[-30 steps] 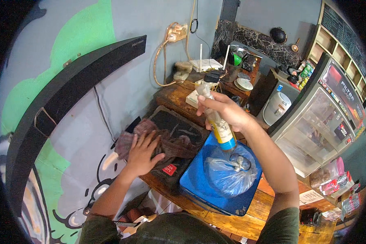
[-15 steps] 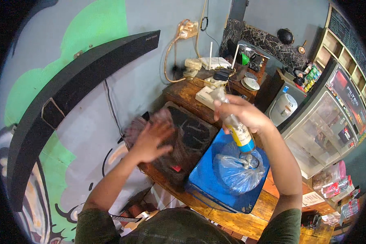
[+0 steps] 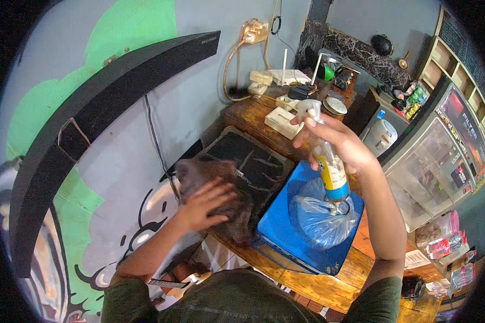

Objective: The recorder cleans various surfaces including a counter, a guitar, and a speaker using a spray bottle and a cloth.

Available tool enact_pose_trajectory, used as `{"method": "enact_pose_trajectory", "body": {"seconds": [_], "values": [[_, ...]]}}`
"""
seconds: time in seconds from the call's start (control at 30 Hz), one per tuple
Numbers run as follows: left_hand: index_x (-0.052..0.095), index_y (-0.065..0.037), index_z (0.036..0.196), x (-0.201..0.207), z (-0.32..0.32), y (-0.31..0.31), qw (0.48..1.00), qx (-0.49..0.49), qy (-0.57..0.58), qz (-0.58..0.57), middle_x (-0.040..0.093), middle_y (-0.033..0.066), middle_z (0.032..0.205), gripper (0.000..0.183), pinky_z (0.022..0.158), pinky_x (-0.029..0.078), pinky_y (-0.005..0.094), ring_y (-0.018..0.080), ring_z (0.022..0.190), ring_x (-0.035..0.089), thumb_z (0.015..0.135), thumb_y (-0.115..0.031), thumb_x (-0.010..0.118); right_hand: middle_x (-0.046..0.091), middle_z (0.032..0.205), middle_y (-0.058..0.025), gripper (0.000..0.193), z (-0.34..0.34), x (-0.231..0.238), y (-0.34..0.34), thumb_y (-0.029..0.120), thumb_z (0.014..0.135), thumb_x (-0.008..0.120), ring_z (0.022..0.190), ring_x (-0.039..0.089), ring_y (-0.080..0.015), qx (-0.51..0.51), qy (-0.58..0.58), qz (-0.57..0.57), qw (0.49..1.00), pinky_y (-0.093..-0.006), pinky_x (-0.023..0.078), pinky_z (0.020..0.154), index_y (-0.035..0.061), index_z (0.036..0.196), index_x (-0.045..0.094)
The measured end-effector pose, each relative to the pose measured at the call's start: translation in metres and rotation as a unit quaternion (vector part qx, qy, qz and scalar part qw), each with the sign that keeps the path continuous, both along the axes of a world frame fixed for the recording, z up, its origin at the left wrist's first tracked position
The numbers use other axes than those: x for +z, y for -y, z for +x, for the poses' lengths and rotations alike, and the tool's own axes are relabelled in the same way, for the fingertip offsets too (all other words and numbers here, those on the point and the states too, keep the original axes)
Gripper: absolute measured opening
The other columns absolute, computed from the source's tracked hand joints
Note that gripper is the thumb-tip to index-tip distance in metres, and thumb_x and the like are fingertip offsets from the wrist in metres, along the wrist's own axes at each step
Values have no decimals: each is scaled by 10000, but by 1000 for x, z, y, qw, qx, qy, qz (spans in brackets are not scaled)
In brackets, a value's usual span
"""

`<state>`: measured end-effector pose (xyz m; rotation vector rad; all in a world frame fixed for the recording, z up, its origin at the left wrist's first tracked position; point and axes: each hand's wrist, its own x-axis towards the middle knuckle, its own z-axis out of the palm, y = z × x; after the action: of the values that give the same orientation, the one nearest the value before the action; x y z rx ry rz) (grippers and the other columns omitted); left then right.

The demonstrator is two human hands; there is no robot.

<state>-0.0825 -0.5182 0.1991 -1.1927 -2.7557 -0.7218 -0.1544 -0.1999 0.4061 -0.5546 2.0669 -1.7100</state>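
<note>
My left hand (image 3: 206, 205) lies with its fingers outstretched on a crumpled dark brownish cloth (image 3: 199, 175), slightly blurred. Under the cloth is a flat black item (image 3: 253, 161) with pale creases or streaks on its top, set on a wooden table (image 3: 264, 129); the cloth and hand cover its near left part. My right hand (image 3: 345, 145) grips a clear spray bottle (image 3: 330, 167) with a yellow, white and blue label, its pale nozzle up. The bottle is tilted above a blue box (image 3: 277, 215), where a knotted clear plastic bag (image 3: 323, 220) rests.
Along the left wall runs a long black bar-shaped unit (image 3: 118, 81). At the back of the table are a white router (image 3: 290, 77), adapters and cables. A glass-fronted cabinet (image 3: 423, 156) stands at the right, with packets (image 3: 450, 245) below it.
My left hand and the cloth have slid nearer to me over the black item, covering a red spot seen earlier. My right hand keeps the spray bottle. The view has shifted slightly.
</note>
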Motion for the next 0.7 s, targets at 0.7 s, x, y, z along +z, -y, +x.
{"method": "enact_pose_trajectory", "body": {"seconds": [0.7], "values": [[156,-82,1498,-193,-4,-9,864,268,-354,237,113,302,1528,725,1147,76,550,463,1431,77,934,-374,505,578,790,-16,187,149,-236,156,101,844,698,667,527,-83,-215,-223,-1,951,-255,437,594,28,943,557]]}}
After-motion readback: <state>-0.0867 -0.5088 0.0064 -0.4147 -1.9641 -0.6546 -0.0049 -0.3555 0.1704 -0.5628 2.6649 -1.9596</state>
